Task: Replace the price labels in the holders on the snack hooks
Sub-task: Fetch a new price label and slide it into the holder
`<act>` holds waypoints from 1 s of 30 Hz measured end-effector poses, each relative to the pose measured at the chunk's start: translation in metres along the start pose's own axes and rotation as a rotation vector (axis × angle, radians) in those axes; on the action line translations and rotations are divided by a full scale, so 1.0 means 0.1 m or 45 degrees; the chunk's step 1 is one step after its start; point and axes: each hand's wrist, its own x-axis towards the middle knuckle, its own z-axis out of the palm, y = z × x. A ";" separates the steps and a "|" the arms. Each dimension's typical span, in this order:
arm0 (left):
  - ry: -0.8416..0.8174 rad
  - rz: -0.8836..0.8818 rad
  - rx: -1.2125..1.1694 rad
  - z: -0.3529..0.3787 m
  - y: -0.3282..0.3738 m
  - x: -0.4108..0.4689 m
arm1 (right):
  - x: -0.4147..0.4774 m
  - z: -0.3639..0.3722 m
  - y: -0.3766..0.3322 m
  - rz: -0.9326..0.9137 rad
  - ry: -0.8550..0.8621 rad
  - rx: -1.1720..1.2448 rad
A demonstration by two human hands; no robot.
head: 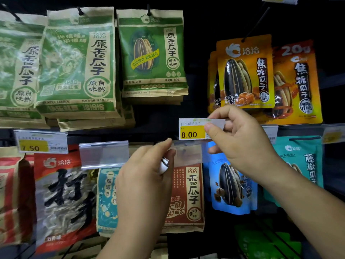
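Note:
My right hand (240,141) pinches a white and yellow price label (194,130) marked 8.00 by its right end, just above a clear plastic holder (188,154). My left hand (147,174) grips that holder's left edge between thumb and forefinger, and something small and white shows in its curled fingers. The label is above the holder's top edge, outside it. Another clear holder (104,155) to the left has no label in it. Further left, a holder with a 7.50 label (42,142) hangs on its hook.
Green seed bags (78,62) hang on the upper hooks, orange bags (248,71) to the upper right. Red, teal, brown and blue bags (231,186) hang on the lower row behind my hands. More labelled holders (334,134) sit at the right edge.

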 end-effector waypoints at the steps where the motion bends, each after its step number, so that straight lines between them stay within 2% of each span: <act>1: -0.004 0.020 0.021 0.00 0.00 -0.01 | 0.00 -0.01 0.00 0.003 -0.010 -0.015; 12: -0.172 0.010 0.083 -0.06 -0.03 0.10 | 0.02 -0.01 0.01 0.035 0.002 0.000; 20: -0.265 0.086 0.092 -0.09 -0.12 0.16 | -0.03 -0.03 0.05 0.060 0.153 0.037; 26: -0.203 0.129 0.004 -0.06 -0.18 0.14 | -0.06 -0.02 0.09 0.197 0.175 0.318; 30: -0.088 0.040 -0.068 -0.02 -0.16 0.08 | -0.12 0.02 0.04 0.144 0.219 0.316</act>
